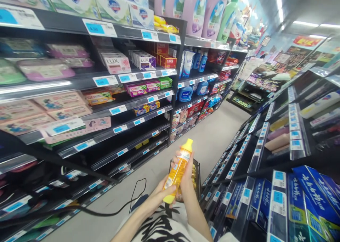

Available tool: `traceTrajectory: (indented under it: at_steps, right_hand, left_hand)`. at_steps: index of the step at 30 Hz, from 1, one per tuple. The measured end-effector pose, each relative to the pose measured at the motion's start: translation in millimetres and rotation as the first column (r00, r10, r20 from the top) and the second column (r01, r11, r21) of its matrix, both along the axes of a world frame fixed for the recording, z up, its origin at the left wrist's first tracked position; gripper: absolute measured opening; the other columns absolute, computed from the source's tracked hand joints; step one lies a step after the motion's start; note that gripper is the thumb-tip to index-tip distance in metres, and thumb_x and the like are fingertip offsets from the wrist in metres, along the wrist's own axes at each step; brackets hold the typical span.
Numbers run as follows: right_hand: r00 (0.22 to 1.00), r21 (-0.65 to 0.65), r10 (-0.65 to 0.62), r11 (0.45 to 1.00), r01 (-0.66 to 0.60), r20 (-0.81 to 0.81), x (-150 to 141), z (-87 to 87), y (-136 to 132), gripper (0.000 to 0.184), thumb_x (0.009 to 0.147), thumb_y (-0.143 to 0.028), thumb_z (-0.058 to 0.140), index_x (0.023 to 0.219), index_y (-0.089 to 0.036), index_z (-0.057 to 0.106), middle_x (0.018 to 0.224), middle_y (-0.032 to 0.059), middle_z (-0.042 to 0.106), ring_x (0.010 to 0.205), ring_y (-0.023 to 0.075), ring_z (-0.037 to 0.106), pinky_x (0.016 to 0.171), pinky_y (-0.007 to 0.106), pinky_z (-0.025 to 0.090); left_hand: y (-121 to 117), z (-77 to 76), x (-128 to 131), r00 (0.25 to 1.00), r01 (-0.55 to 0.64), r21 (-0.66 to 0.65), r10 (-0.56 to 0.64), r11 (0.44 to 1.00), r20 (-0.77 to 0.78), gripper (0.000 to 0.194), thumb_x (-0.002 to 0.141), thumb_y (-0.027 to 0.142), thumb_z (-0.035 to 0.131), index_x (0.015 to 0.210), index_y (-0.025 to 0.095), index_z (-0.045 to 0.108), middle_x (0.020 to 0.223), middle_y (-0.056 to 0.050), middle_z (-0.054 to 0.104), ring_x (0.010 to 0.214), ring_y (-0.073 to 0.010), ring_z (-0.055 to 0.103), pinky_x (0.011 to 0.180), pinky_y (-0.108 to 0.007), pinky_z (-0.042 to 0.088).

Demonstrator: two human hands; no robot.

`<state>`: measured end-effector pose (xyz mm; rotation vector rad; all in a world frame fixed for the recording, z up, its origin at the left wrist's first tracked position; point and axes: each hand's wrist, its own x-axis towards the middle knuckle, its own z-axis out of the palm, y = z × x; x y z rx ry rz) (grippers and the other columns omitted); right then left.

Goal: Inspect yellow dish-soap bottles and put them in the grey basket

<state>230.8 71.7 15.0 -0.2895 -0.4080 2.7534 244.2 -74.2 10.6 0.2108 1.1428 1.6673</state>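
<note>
A yellow bottle [178, 171] with an orange label and a yellow cap is tilted in front of my body, its cap pointing away from me. My left hand [165, 190] grips its lower end, the thumb lying across the front. Around the upper part wraps my right hand [188, 169], with its fingertips showing on the bottle's left side. Beneath the hands is a dark basket [197, 162], partly hidden by them, with several yellowish items inside that I cannot make out.
Shelves on the left hold soap boxes [118, 63], purple detergent bottles [195, 11] and blue bottles [185, 93]. On the right, a shelf carries blue packs [305, 199] close to my arm. A grey floor aisle [209, 128] runs ahead. A black cord [106, 213] crosses the lower left.
</note>
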Motion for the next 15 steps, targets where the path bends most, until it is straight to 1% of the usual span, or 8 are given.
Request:
traceTrajectory:
  at_steps: [3,5,8,10,12,13,14,15]
  right_hand:
    - [0.999,0.031,-0.002,1.0,0.0,0.046,2,1.8,1,0.043,0.087,-0.065,0.061,0.104,-0.026,0.063,0.072,-0.0039,0.061,0.047,0.009,0.049,0.044,0.022,0.049]
    - [0.999,0.026,0.014,1.0,-0.015,0.031,2,3.5,1,0.042,0.087,-0.064,0.062,0.104,-0.026,0.063,0.072,-0.0045,0.061,0.046,0.0085,0.049,0.044,0.021,0.048]
    - [0.999,0.015,0.033,0.999,-0.032,-0.015,1,5.9,3,0.04,0.087,-0.061,0.064,0.104,-0.026,0.064,0.071,-0.0054,0.061,0.047,0.0077,0.051,0.045,0.019,0.047]
    - [1.0,0.033,0.029,0.999,-0.029,0.0,-1,6.9,4,0.042,0.087,-0.063,0.063,0.104,-0.025,0.065,0.072,-0.0049,0.063,0.048,0.008,0.052,0.047,0.02,0.049]
    - [0.998,0.082,0.018,0.996,-0.024,0.067,-2,7.0,5,0.046,0.086,-0.066,0.061,0.103,-0.023,0.066,0.074,-0.0027,0.067,0.051,0.0101,0.058,0.049,0.022,0.051]
    - [0.993,0.116,0.015,0.993,-0.028,0.113,-3,6.8,5,0.047,0.086,-0.067,0.061,0.102,-0.022,0.067,0.076,-0.001,0.07,0.054,0.0119,0.061,0.05,0.023,0.053]
    - [0.987,0.152,0.01,0.988,-0.035,0.163,-3,6.7,5,0.048,0.085,-0.067,0.061,0.101,-0.021,0.068,0.078,0.0008,0.072,0.058,0.0138,0.065,0.051,0.024,0.054]
    - [0.978,0.193,-0.009,0.981,-0.033,0.208,-3,6.5,4,0.048,0.084,-0.065,0.063,0.101,-0.021,0.068,0.082,0.0024,0.074,0.063,0.0154,0.067,0.052,0.025,0.054]
  left_hand:
    - [0,3.4,-1,1.0,0.016,-0.003,-0.016,1.0,-0.012,0.074,0.076,0.053,0.08,0.129,0.015,0.044,0.079,-0.003,0.066,0.062,-0.0139,0.062,0.054,-0.023,0.049]
    - [1,2.3,-1,0.999,0.019,0.005,-0.018,1.0,-0.037,0.072,0.076,0.051,0.081,0.126,0.016,0.044,0.079,-0.002,0.065,0.061,-0.0136,0.061,0.054,-0.023,0.049]
    - [4,-1.7,1,0.994,0.02,0.011,-0.018,1.0,-0.108,0.066,0.078,0.053,0.078,0.121,0.016,0.046,0.076,-0.001,0.064,0.058,-0.0133,0.059,0.05,-0.023,0.045]
    - [7,-4.0,2,0.986,0.009,-0.011,-0.011,1.0,-0.167,0.061,0.08,0.057,0.073,0.118,0.016,0.047,0.075,-0.001,0.063,0.056,-0.0135,0.058,0.049,-0.023,0.042]
    - [9,-4.3,1,0.952,-0.051,-0.104,0.016,0.993,-0.306,0.055,0.081,0.054,0.071,0.114,0.016,0.05,0.077,-0.002,0.064,0.06,-0.015,0.059,0.053,-0.025,0.043]
    - [11,-3.6,0,0.911,-0.105,-0.189,0.018,0.976,-0.412,0.049,0.081,0.051,0.071,0.111,0.017,0.052,0.08,-0.003,0.066,0.063,-0.0167,0.061,0.058,-0.027,0.044]
    - [11,-2.3,-1,0.854,-0.17,-0.285,-0.004,0.943,-0.521,0.044,0.08,0.046,0.071,0.109,0.018,0.053,0.083,-0.004,0.067,0.069,-0.0191,0.063,0.063,-0.029,0.045]
    - [12,-0.6,-2,0.789,-0.234,-0.373,-0.049,0.898,-0.613,0.04,0.08,0.042,0.07,0.109,0.019,0.054,0.087,-0.005,0.069,0.074,-0.0219,0.065,0.067,-0.031,0.046]
